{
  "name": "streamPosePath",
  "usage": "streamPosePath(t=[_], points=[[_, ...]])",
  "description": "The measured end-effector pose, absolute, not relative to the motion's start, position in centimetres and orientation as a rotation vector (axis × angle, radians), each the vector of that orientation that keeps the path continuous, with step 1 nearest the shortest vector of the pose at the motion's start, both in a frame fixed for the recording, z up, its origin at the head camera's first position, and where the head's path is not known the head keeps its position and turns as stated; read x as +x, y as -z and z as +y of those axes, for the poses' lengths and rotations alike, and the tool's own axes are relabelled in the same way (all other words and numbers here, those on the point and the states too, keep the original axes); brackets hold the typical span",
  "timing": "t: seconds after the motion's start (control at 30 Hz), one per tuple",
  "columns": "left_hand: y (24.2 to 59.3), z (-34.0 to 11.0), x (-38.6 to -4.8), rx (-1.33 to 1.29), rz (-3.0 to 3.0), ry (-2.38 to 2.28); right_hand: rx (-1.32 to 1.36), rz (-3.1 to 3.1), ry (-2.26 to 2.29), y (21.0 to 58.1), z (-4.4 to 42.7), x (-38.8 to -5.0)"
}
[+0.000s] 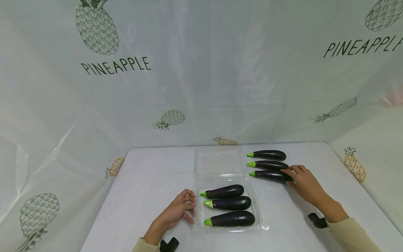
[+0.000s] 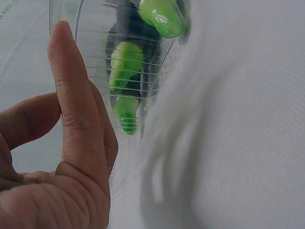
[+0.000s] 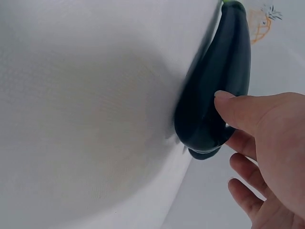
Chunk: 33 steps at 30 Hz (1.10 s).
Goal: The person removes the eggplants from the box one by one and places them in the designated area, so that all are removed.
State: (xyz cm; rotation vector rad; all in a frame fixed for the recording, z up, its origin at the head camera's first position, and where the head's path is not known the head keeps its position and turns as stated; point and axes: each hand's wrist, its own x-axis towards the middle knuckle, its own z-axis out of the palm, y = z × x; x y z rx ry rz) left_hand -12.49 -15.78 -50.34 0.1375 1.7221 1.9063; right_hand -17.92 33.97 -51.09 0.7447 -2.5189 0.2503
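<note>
A clear plastic clamshell box (image 1: pixel 259 206) lies on the table with its lid (image 1: pixel 220 162) folded back. Three dark eggplants with green stem ends sit inside it: a rear one (image 1: pixel 225 191), a middle one (image 1: pixel 233 203) and a front one (image 1: pixel 234 219). At the box's left side is my left hand (image 1: pixel 177 210), fingers loosely bent, holding nothing; whether it touches the wall I cannot tell. To the right of the lid, my right hand (image 1: pixel 305 183) pinches the round end of an eggplant (image 3: pixel 214 81), thumb on its near side.
Two more eggplants, a far one (image 1: pixel 269 154) and a nearer one (image 1: pixel 269 165), lie just behind the pinched one. The white table (image 1: pixel 151 168) meets a pineapple-print sheet (image 1: pixel 214 87) at the back and sides.
</note>
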Motion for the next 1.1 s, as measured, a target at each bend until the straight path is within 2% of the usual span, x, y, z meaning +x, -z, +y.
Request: streamPosePath(t=[0.5,1.1], points=[[50.8,-15.8,-12.3,0.131,1.716,-1.909,0.754,-2.521,-0.244,50.4,32.8,-16.7],[50.4,-15.8,-12.5,0.148,1.706,-1.917,0.934,-2.511,-0.289,46.0,25.7,-13.2]])
